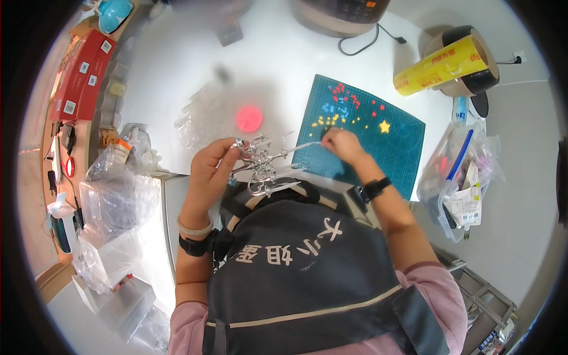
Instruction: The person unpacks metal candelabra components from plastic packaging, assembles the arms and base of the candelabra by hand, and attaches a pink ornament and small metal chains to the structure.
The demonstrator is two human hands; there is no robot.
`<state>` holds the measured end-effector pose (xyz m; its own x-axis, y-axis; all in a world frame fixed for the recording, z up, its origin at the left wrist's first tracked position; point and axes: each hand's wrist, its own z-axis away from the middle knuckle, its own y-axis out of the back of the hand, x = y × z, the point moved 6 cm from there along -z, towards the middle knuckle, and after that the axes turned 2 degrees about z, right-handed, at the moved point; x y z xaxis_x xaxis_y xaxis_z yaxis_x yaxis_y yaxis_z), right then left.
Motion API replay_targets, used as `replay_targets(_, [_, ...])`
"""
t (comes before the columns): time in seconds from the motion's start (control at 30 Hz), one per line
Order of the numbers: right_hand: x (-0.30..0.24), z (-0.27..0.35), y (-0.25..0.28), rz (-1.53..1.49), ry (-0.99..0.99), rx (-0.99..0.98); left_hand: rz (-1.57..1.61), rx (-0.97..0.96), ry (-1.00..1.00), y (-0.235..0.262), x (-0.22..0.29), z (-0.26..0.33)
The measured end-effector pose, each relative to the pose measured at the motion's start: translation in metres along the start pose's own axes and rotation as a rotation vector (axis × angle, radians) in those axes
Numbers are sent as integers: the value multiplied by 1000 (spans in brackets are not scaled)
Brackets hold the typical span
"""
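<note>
A silver, ornate candelabra [260, 163] with scrolled arms is tilted on its side above the table's near edge. My left hand [214, 168] grips it by one end, thumb and fingers closed around the metal. Slim white tapers point rightward from its arms. At the far tip of one white candle [305, 145], the fingers of my right hand [344, 146] are pinched together; the exact contact is small and partly hidden. My right hand is over the near left part of a green cutting mat [390, 148]. Small yellow stars [325, 120] lie just beyond that hand.
Blue stars [335, 110], red pieces [346, 94] and a larger yellow star [384, 126] lie on the mat. Left of it are a pink disc [249, 119] and clear plastic [198, 121]. A yellow wrap roll [441, 65], cooker [340, 15] and plastic bag [458, 177] stand around.
</note>
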<state>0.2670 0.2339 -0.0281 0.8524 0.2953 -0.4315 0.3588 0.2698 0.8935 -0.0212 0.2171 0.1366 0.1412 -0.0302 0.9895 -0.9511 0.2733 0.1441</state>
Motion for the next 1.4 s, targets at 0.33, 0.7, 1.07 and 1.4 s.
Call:
replay_targets(0.33, [-101, 2, 182, -1122, 80, 450, -146, -76, -67, -14, 27, -4])
replay_targets(0.7, [-181, 2, 199, -586, 375, 416, -168, -16, -160, -18, 48, -8])
replay_targets(1.07, [-189, 7, 194, -526, 440, 456, -142, -15, -213, -23, 46, -6])
replay_targets(1.4, [-199, 17, 191, -36, 459, 484, -351, -33, -319, -31, 69, -4])
